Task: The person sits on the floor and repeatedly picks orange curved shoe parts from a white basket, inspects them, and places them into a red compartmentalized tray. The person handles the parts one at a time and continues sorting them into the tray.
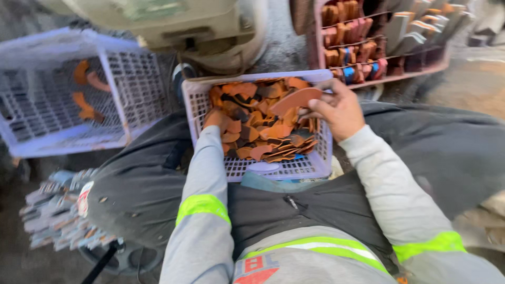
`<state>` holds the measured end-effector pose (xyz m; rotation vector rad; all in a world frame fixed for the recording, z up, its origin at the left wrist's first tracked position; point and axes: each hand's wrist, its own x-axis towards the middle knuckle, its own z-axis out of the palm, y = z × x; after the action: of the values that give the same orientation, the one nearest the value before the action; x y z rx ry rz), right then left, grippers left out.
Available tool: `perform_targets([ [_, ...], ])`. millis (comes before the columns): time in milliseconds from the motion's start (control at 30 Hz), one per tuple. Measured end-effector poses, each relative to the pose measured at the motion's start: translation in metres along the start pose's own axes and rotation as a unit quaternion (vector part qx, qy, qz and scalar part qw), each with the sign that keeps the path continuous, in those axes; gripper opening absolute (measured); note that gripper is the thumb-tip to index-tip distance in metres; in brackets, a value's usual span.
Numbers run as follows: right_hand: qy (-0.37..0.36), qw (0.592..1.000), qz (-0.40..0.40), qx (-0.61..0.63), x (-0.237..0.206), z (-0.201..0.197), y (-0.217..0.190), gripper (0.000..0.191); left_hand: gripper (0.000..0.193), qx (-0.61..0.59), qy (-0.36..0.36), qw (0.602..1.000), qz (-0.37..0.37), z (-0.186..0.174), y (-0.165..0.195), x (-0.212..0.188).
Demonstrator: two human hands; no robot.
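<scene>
Fingers [315, 103] pinch 1 brown leather piece [295, 98] over a full basket [273, 169].

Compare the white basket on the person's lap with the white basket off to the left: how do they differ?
The lap basket is heaped with brown and orange curved pieces; the left basket holds only a few. The lap basket sits level between the person's knees, with both hands at it; the left basket tilts, untouched. Both are white plastic lattice crates.

L hand [213, 119] reaching fwd, mostly hidden; R hand [339, 108] raised, fingers pinched.
</scene>
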<state>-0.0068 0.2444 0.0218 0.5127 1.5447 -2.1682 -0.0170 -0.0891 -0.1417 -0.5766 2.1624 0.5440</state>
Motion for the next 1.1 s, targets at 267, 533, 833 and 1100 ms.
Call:
perform_targets([
  [267,0.084,0.951,-0.143,-0.262,0.005,-0.012,0.004,0.020,0.043,0.019,0.025,0.986,0.161,0.027,0.001,0.006],
  [533,0.011,0.988,-0.102,-0.115,0.006,-0.015,-0.001,0.021,0.046,0.064,0.016,0.989,0.136,0.031,0.005,0.001],
  [833,0.150,0.886,-0.256,-0.357,-0.018,-0.016,-0.023,0.024,0.052,-0.129,-0.055,0.918,0.370,0.005,0.118,-0.081],
  [1100,0.037,0.832,-0.373,-0.410,-0.046,0.018,-0.040,0.019,0.059,-0.638,-0.283,0.645,0.312,-0.027,0.165,-0.164],
])
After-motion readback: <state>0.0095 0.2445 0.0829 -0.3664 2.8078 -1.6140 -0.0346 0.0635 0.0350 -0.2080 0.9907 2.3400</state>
